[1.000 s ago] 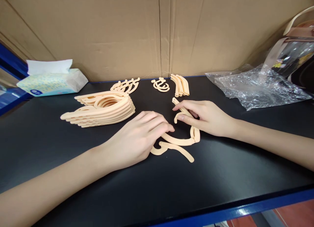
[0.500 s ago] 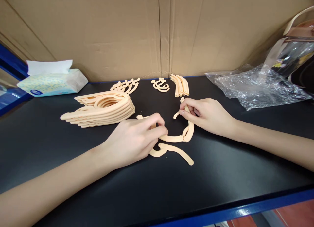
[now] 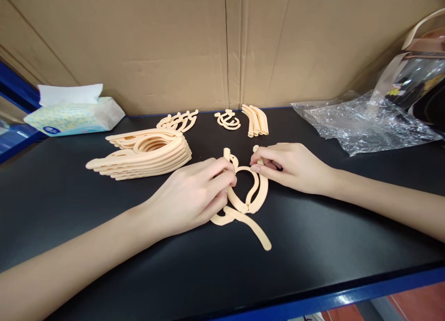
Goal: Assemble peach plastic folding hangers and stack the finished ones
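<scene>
A black tabletop is spreading right across the scene, and a blue edge is running along its front! At the back left, a tissue pack is sitting with one white sheet poking up. Nearer the middle, a thick stack of cream curved pieces is lying fanned in layers, and just behind it a row of hooked pieces is resting. Moving right, a small cluster of hooks is lying beside a bundle of cream bars. Crumpled clear plastic is glinting at the back right, while up front a loose hooked piece is pointing its tail toward the near edge
</scene>
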Tool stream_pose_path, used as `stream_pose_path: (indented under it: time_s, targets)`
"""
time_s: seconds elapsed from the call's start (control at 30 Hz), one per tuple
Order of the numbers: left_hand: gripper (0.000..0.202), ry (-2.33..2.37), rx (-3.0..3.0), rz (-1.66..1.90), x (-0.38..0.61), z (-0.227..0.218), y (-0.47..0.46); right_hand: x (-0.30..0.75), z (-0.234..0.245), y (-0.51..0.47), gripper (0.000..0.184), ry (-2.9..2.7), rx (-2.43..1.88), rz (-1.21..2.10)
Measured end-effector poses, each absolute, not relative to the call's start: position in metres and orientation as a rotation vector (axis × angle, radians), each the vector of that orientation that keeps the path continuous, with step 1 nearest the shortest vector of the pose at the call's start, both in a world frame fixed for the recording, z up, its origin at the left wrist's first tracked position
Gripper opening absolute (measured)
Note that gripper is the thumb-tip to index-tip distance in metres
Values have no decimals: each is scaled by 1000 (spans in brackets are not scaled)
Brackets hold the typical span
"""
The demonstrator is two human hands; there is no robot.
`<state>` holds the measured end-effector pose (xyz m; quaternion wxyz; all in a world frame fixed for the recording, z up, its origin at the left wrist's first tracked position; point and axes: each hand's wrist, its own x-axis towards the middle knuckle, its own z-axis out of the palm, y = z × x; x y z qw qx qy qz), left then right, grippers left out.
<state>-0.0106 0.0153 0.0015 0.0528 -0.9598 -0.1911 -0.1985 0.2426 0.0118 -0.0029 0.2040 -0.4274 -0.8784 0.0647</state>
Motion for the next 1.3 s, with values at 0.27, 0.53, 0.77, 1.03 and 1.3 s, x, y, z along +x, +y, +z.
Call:
stream_pose_path:
  time_s: [0.27,0.53,0.77,1.03,1.3]
  targets:
    - [18,-671,-2985,-593,-9,3,14,244,-2,11,33,-2529,-995,268]
    - [20,-740,-2984,-593,-8,4,14,246,-3,11,42,-2567,-762,278]
    - [27,-765,-3031,-608,-9,7,12,247,-5,10,41,-2626,-794,242]
    - [37,-769,-3028,-617,-8,5,12,246,-2,9,54,-2631,-765,253]
    - [33,-758,-3029,-587,-9,6,14,246,-1,7,68,-2667,-740,214]
